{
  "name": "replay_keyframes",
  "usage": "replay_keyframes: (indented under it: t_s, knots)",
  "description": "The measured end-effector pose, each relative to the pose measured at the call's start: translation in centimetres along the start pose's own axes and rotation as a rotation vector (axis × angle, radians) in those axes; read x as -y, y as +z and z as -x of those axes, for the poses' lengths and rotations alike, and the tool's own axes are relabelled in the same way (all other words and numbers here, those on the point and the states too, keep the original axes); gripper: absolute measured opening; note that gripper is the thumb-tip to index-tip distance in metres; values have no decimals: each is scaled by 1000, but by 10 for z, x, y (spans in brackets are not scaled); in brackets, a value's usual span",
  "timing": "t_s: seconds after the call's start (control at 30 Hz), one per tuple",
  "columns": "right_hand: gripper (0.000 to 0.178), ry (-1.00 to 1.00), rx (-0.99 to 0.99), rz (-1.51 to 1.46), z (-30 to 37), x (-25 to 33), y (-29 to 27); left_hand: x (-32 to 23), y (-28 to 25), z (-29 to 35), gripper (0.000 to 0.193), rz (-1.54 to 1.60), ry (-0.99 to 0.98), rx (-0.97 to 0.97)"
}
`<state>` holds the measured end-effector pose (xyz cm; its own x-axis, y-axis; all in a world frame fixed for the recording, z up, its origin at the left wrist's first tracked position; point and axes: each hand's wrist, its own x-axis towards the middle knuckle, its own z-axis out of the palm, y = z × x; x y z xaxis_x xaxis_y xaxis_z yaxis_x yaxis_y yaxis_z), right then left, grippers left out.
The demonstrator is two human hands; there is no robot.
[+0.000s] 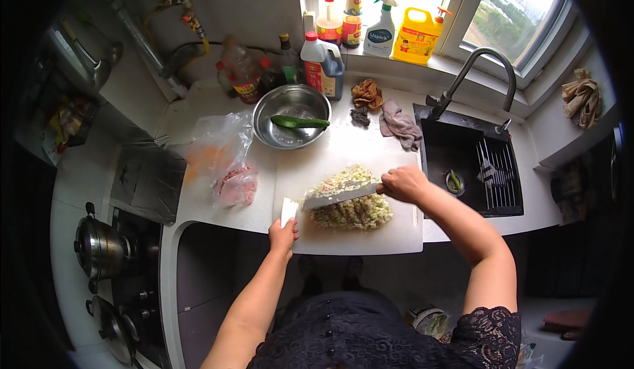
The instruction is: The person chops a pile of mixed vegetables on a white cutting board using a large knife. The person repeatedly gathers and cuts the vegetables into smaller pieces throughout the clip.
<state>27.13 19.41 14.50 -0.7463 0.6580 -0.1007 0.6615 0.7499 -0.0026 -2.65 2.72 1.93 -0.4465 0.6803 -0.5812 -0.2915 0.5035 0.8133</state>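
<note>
My right hand is closed around the handle of a kitchen knife, whose broad blade points left and lies across a heap of finely chopped pale green vegetable. My left hand grips a white flat piece close to the blade's tip; its kind is unclear. Under the heap is a white cutting board at the counter's front edge. Left of the board, pink minced meat sits in a clear plastic bag.
A steel bowl with a green cucumber stands behind the board. Bottles crowd the back, including a large jug. A pink-grey cloth lies near the black sink at right. Pots stand on the left stove.
</note>
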Motion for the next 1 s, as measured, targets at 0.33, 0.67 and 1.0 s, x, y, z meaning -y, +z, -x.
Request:
replay_keyframes:
  t_s: [0.33,0.67,1.0]
  knots:
    - [48,704,24,-1614,27,183,59,-2,-19,27,20,-14,147,-14]
    - [48,756,2,-1445,-21,250,104,-8,-31,26,17,12,324,-103]
    - [49,972,-251,-1037,39,205,104,16,-3,-10,26,-255,343,-29]
